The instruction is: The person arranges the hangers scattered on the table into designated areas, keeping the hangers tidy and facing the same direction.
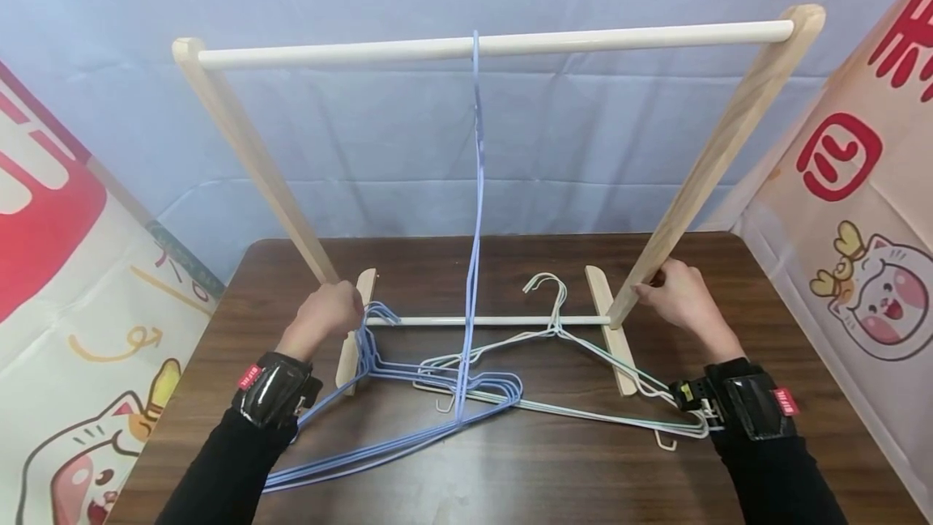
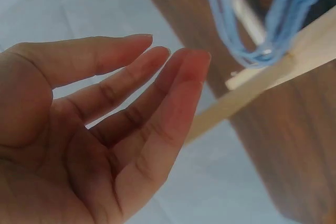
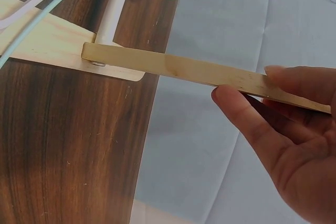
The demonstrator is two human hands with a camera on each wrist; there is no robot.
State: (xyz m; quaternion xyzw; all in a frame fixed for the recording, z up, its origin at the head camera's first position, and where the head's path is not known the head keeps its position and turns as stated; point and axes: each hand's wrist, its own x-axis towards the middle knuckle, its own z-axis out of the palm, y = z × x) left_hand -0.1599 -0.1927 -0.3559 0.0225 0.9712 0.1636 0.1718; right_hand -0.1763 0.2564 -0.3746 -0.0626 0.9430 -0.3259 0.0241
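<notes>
A clothes rack (image 1: 619,40) with white rails and wooden posts stands on the table. My right hand (image 1: 681,294) pinches the lower part of its right wooden post (image 3: 184,67) between thumb and fingers, as the right wrist view shows. At the foot of the left post (image 1: 255,154) is my left hand (image 1: 328,313). In the left wrist view its fingers bend loosely with a gap to the thumb, and the post (image 2: 223,113) passes behind the fingertips. Blue hangers (image 2: 286,17) lie bunched beside this hand, hooks over the low rail. One blue hanger (image 1: 479,136) hangs from the top rail.
White and pale green hangers (image 1: 557,322) lie across the low rail (image 1: 437,321) towards the right post. The rack's flat wooden feet (image 1: 602,290) rest on the brown table (image 1: 554,476). A pale blue cloth (image 1: 408,128) hangs behind, with printed cloths on both sides.
</notes>
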